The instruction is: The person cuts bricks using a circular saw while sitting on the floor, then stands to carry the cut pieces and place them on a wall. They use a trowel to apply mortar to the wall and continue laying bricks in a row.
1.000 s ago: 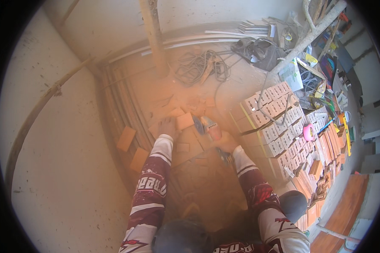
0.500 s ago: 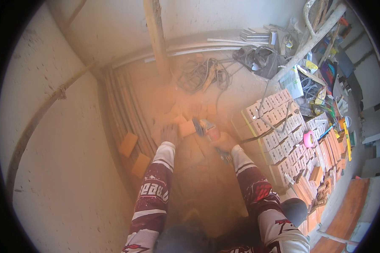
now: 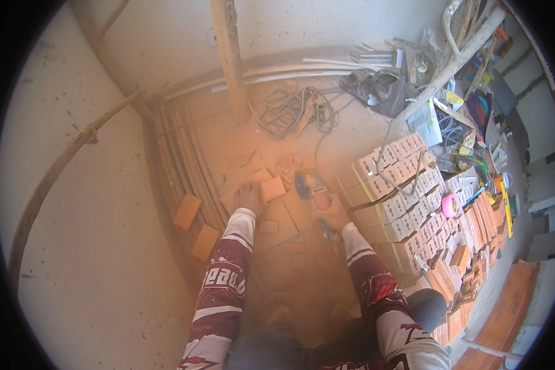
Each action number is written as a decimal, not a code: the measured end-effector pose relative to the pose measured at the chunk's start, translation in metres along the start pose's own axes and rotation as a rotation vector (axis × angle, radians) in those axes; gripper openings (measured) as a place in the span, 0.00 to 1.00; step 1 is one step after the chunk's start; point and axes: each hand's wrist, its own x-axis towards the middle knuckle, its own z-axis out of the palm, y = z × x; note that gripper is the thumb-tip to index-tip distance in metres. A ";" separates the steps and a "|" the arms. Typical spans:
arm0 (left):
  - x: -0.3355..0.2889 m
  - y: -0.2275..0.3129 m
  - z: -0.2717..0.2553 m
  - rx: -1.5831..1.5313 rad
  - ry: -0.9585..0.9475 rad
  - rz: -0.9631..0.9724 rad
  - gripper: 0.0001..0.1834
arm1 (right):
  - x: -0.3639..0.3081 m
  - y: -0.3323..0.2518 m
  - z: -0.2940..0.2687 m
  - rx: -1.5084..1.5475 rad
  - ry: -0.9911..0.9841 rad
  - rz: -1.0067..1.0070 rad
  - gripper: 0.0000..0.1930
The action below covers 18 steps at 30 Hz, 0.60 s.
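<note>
My right hand (image 3: 334,214) is closed around the body of an angle grinder (image 3: 318,196). Its round dark disc (image 3: 301,185) stands just right of an orange clay tile (image 3: 272,189), with a gap between them. Flat beside that tile lies my left hand (image 3: 248,197), its fingers stretched forward. Another tile piece (image 3: 259,176) is by its fingertips. Broken orange bits (image 3: 286,165) are scattered beyond the disc. Reddish dust hangs over the floor and blurs the details around both hands.
Stacked hollow bricks (image 3: 391,191) rise to the right, with pink tape (image 3: 450,205) on them. Two loose tiles (image 3: 187,211) lie left, near long planks (image 3: 188,157). Ahead are a wooden post (image 3: 229,61) and a coiled cable (image 3: 283,114). A white wall (image 3: 98,222) borders the left.
The grinder has moved slightly right, away from the tile, in my right hand. The dust has thinned, so the tile pieces show more clearly. My left hand has hardly moved.
</note>
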 end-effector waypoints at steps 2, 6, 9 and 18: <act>0.002 0.004 -0.001 -0.016 -0.010 -0.008 0.32 | 0.004 0.008 0.002 0.076 0.030 -0.032 0.36; 0.003 0.008 -0.001 -0.019 -0.007 0.000 0.33 | 0.022 0.020 0.004 0.328 0.004 -0.009 0.29; -0.021 -0.019 0.013 -0.050 0.287 0.043 0.36 | 0.040 0.000 0.011 0.565 -0.142 0.098 0.22; -0.134 -0.022 -0.026 -0.695 0.213 -0.381 0.34 | 0.071 -0.010 0.027 0.946 -0.375 0.391 0.13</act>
